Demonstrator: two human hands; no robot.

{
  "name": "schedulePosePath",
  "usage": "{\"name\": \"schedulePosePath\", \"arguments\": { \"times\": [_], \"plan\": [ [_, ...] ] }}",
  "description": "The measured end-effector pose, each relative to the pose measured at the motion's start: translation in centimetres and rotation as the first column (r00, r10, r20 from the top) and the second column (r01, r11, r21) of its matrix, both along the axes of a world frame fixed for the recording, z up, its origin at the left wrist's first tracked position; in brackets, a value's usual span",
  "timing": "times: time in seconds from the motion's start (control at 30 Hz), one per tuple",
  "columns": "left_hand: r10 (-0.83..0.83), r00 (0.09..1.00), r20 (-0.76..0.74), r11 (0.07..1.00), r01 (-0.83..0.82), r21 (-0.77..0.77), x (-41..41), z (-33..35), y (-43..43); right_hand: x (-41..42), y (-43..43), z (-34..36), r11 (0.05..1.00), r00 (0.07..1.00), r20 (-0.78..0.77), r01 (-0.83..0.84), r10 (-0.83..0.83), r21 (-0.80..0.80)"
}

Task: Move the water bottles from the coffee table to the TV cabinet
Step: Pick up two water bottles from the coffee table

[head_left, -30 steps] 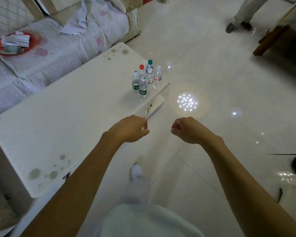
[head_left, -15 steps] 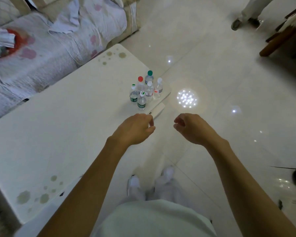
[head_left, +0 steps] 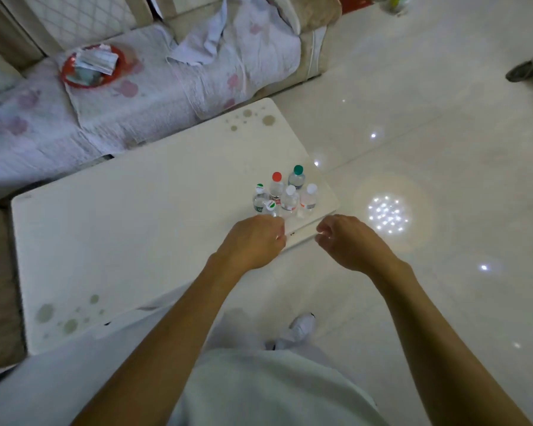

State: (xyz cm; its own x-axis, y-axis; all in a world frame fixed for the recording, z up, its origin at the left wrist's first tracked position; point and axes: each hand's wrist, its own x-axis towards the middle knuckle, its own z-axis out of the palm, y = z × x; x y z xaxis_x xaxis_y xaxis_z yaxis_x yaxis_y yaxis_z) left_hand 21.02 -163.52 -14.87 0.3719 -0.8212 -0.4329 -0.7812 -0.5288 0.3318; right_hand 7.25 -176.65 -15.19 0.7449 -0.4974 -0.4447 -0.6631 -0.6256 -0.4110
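Observation:
Several small clear water bottles (head_left: 285,193) stand upright in a tight cluster near the right corner of the white coffee table (head_left: 136,229); their caps are red, green and white. My left hand (head_left: 253,241) hovers just in front of the nearest bottle, fingers loosely curled, holding nothing. My right hand (head_left: 348,238) hangs over the table's front right edge, also loosely curled and holding nothing. The TV cabinet is out of view.
A sofa (head_left: 154,87) with a quilted cover runs behind the table and carries a red plate (head_left: 90,67) with papers. Glossy tiled floor (head_left: 428,179) lies to the right. Another person's shoe (head_left: 522,70) shows at the far right edge.
Both hands have moved forward toward the bottle cluster, and I have stepped closer to the table. The bottles have not moved.

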Motion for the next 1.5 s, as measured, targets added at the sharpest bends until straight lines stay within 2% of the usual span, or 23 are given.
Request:
{"name": "schedulePosePath", "arguments": {
  "times": [0.2, 0.33, 0.63, 0.93, 1.07, 1.2, 1.27, 1.4, 1.5],
  "plan": [
    [0.177, 0.984, 0.035, 0.983, -0.175, -0.05, 0.8, -0.8, -2.3, 2.6, -4.3, -1.2, 0.996, 0.996, 0.029, -0.089, 0.089, -0.016],
    [0.215, 0.976, 0.018, 0.976, -0.214, -0.042, 2.9, -2.5, -3.8, 5.7, -5.7, -2.8, 0.992, 0.99, 0.06, -0.127, 0.128, -0.009],
    [0.265, 0.958, -0.107, 0.962, -0.27, -0.038, 8.4, -8.5, -7.4, 11.0, -9.1, -7.9, 0.991, 0.989, -0.093, -0.11, 0.116, 0.075],
    [0.424, 0.867, -0.262, 0.905, -0.406, 0.123, 10.0, -14.6, -9.1, 13.0, -10.7, -14.2, 0.979, 0.978, -0.184, -0.058, 0.094, 0.195],
    [0.61, 0.733, -0.302, 0.791, -0.588, 0.168, 9.9, -18.4, -9.9, 12.8, -12.5, -18.3, 0.966, 0.977, -0.186, 0.146, -0.106, 0.214],
    [0.805, 0.45, -0.387, 0.562, -0.786, 0.255, 8.7, -23.2, -10.4, 11.7, -15.1, -22.9, 0.903, 0.925, -0.205, 0.364, -0.321, 0.227],
    [0.839, 0.36, -0.408, 0.497, -0.811, 0.307, 8.0, -25.7, -10.8, 11.2, -16.2, -25.6, 0.842, 0.874, -0.222, 0.48, -0.433, 0.246],
    [0.879, 0.252, -0.404, 0.398, -0.855, 0.334, 7.4, -30.7, -11.7, 11.3, -17.3, -30.5, 0.755, 0.804, -0.224, 0.594, -0.551, 0.278],
    [0.873, 0.243, -0.423, 0.38, -0.883, 0.277, 7.2, -34.3, -11.8, 11.4, -17.7, -33.8, 0.748, 0.815, -0.144, 0.574, -0.562, 0.333]
  ]
}}
